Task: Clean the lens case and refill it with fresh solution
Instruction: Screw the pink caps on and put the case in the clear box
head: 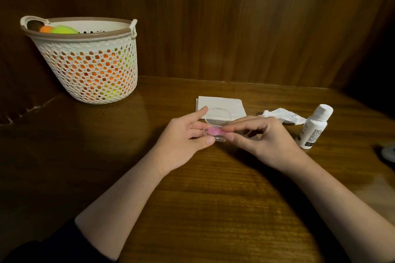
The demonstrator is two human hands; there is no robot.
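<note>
centrally, in the head view, the lens case (pixel 213 129) is held above the wooden table (pixel 213 198), clear lid raised. left hand (pixel 183 141) fingers pinch its left end; right hand (pixel 263 136) fingertips grip its pink insert. behind: folded tissue (pixel 226 104). right: crumpled tissue (pixel 284 116), capped solution bottle (pixel 314 128). far left: basket (pixel 89 66).

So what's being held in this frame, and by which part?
The small clear plastic lens case with pink insert, lid open. Left hand grips its left end between thumb and fingers; right hand pinches the right end of the pink part.
</note>
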